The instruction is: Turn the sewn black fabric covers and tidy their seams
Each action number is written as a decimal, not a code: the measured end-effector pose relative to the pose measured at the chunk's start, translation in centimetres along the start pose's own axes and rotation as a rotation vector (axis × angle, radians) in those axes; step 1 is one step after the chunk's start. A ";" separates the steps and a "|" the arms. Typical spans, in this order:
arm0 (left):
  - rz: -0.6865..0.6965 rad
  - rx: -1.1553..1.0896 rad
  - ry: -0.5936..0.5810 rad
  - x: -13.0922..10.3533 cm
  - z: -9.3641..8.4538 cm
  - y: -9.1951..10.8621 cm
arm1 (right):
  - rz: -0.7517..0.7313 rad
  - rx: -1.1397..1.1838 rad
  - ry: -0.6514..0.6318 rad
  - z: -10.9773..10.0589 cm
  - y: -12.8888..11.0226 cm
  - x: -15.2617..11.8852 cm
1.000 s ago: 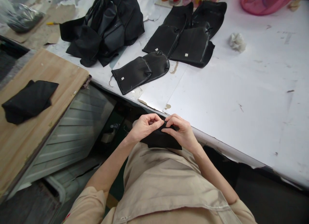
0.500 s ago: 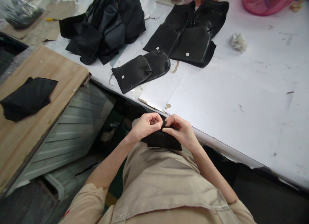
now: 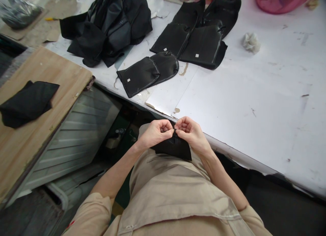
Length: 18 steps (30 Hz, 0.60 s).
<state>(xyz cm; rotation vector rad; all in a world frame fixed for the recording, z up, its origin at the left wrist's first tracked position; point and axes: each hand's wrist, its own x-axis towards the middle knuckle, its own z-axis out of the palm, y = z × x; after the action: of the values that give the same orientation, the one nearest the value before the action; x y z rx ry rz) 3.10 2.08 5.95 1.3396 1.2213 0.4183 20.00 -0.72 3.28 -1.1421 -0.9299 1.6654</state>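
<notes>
A black fabric piece (image 3: 173, 148) hangs over my lap at the table's front edge, its upper edge pinched between both hands. My left hand (image 3: 158, 131) holds it between thumb and curled fingers. Close beside, fingertips nearly touching the left ones, my right hand (image 3: 191, 131) pinches the same edge. Several flat black pieces with small white tags lie on the white table beyond: a small overlapping pair (image 3: 140, 76) and a larger group (image 3: 201, 46) behind it.
A heap of black fabric (image 3: 112, 29) lies at the back left. On the wooden board (image 3: 68, 73) at left rests a folded black piece (image 3: 28, 102). A pink basket (image 3: 282, 1), a crumpled white wad (image 3: 251, 43) and a plastic bag (image 3: 19, 13) sit on the table (image 3: 254, 103).
The fingers of my right hand have curled in and moved slightly up, closer to the left fingertips. The black piece's edge between the hands shows less. The view has shifted slightly.
</notes>
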 end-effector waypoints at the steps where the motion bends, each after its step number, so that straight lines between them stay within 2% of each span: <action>1: 0.006 0.007 -0.001 0.0 0.0 0.0 | 0.002 0.012 0.013 0.1 0.1 0.0; 6: -0.018 -0.022 0.003 -0.1 -0.1 -0.1 | 0.003 -0.031 0.000 -0.2 0.0 -0.3; 13: -0.036 -0.042 0.010 -0.2 -0.3 -0.1 | -0.083 -0.171 -0.218 -1.8 -0.3 -1.1; 18: -0.039 -0.081 -0.007 -0.2 -0.3 0.0 | -0.115 -0.254 -0.119 -1.3 0.1 -1.1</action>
<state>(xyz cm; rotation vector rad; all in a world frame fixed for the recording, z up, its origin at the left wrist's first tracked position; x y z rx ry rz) 2.73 2.08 6.08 1.2447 1.2106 0.4308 21.42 -1.69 3.12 -1.1403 -1.2880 1.5670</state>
